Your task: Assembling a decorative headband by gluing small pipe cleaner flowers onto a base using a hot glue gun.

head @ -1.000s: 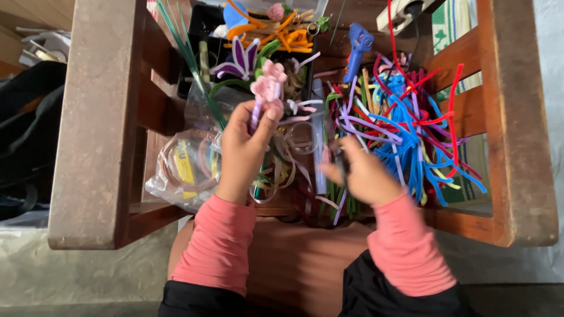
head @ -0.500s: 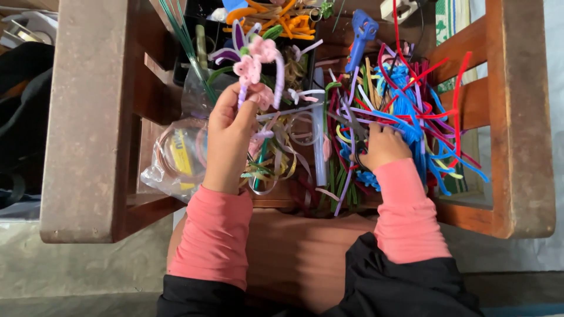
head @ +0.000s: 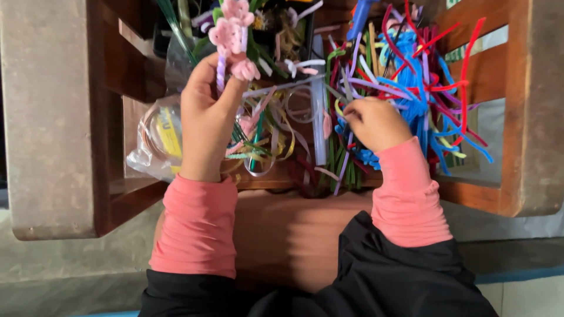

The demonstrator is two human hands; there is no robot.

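Note:
My left hand [head: 207, 117] is raised and closed around the lilac stem of a pink pipe-cleaner flower [head: 231, 30], whose blossoms stand above my fingers. My right hand [head: 376, 122] reaches into a tangled pile of pipe cleaners [head: 411, 88], blue, red, purple and green, and its fingers pinch among the strands at the pile's left side. Which strand it grips is hidden by the fingers. Both wrists wear pink sleeves.
A wooden chair frames the work: a broad arm at the left [head: 50, 117] and another at the right [head: 537, 105]. A clear plastic bag with tape rolls [head: 154, 138] lies beside my left hand. Loose ribbons and strips [head: 276, 129] cover the seat between my hands.
My left hand has lifted the pink flower higher and nearer the camera. My right hand has pushed forward into the coloured pile.

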